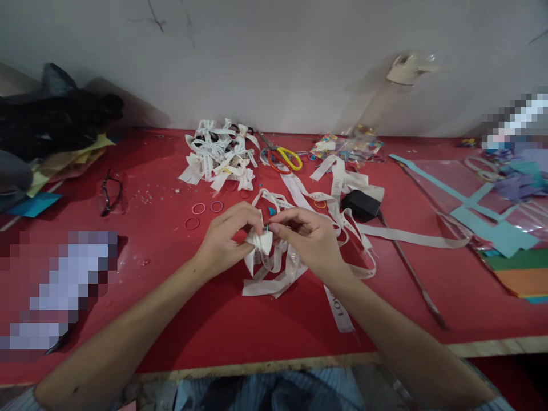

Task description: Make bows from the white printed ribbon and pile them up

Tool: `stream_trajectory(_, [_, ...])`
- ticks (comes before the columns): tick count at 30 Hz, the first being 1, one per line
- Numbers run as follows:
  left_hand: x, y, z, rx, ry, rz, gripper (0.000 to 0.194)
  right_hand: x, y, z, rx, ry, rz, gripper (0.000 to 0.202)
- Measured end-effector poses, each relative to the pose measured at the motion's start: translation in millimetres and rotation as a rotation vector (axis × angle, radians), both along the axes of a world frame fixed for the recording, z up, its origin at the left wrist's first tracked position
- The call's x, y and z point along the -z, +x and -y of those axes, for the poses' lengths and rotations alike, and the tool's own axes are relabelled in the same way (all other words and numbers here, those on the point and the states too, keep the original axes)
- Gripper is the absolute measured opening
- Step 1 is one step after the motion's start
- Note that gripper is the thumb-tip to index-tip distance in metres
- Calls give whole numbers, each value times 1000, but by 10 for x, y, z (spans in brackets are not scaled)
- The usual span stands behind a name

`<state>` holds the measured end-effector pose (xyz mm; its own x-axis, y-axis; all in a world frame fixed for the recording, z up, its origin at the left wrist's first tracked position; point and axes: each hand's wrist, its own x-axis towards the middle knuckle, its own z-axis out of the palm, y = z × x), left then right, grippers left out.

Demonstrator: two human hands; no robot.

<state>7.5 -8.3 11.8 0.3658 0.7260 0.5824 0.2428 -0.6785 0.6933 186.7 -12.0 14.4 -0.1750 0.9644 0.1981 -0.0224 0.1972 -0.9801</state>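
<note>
My left hand (229, 237) is closed, pinching a white ribbon bow (260, 245) with dark printed lettering. Close beside it, my right hand (310, 234) has thumb and forefinger pressed on a thin teal elastic band (268, 228) at the bow's upper edge. Whether the band goes round the ribbon is hidden by the fingers. Loose white printed ribbon (274, 285) lies in loops under and around both hands. One strip with large letters (338, 308) hangs toward the table's front edge.
Behind my hands lie a pile of finished-looking ribbon bows (218, 151) and red-and-yellow scissors (285, 160). Coloured elastic bands (198, 209) are scattered to the left, near eyeglasses (111, 194). To the right are a black block (363, 204), a thin rod (411, 268) and coloured paper (522, 279).
</note>
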Motion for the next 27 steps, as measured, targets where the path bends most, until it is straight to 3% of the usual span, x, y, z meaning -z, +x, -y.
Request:
stream_trajectory(9, [30,-30,-34,-32,-46,-39,24,11,8,-4,-18,-75,-51,11])
stream_trajectory(17, [24,-31,-41,-89,-25,-58,18,9,-19,32,48,9,33,7])
stream_trajectory(27, [14,-38,-50,-133,13,-49,14,44,-22,47,34,57,44,10])
